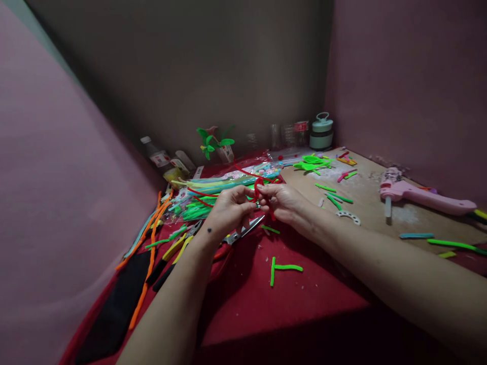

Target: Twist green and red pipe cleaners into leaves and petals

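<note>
A red pipe cleaner (258,183), bent into a small loop, is pinched between both hands above the red cloth. My left hand (236,205) is closed, thumb and forefinger on the loop's left side. From the other side, my right hand (279,200) closes on the loop, and a red end hangs below its fingers. Something small and shiny shows between the fingertips, too small to name. Scissors (243,234) lie under my left hand, blades pointing right. Two green pipe cleaner pieces (281,267) lie on the cloth nearer to me.
Bagged pipe cleaners (205,205) lie behind my left hand, and pliers (173,251) beside my left forearm. At right, a pink glue gun (426,195) rests on a brown board (365,223) with cut pieces. Bottles (158,157) and a lidded jar (321,133) stand at the back.
</note>
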Demonstrator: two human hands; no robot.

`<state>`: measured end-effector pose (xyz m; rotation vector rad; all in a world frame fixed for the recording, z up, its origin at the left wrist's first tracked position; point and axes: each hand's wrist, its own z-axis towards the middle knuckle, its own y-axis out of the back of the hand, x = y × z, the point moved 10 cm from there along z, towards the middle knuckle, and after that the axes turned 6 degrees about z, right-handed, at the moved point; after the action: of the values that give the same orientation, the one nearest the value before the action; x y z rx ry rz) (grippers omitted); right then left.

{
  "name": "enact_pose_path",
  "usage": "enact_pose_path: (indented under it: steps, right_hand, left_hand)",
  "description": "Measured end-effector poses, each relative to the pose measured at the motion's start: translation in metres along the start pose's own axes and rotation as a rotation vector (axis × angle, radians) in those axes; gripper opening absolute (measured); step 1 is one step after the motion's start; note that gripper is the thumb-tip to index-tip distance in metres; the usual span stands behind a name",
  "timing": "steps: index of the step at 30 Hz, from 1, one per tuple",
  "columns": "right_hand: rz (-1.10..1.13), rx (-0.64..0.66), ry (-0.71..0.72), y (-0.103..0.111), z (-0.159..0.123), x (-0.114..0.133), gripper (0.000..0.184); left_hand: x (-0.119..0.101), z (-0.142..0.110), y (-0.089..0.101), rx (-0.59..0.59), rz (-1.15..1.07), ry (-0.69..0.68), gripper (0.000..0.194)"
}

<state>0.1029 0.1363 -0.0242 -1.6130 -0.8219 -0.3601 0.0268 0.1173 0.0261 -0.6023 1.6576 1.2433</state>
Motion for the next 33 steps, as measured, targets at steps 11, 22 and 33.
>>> enact_pose_path:
  steps: [11, 22, 33]
  right_hand:
    - [0.037, -0.059, 0.014, 0.010, 0.005, -0.001, 0.012]
    - [0.047, -0.033, 0.008, -0.002, -0.004, -0.004, 0.015]
    - [-0.006, 0.008, 0.130, -0.008, -0.009, 0.011, 0.016]
  left_hand:
    - [0.007, 0.002, 0.001, 0.083, 0.012, 0.019, 0.025]
    - [0.018, 0.012, -0.002, -0.051, -0.335, -0.054, 0.023]
    - [0.006, 0.007, -0.008, -0.001, -0.313, -0.053, 0.021]
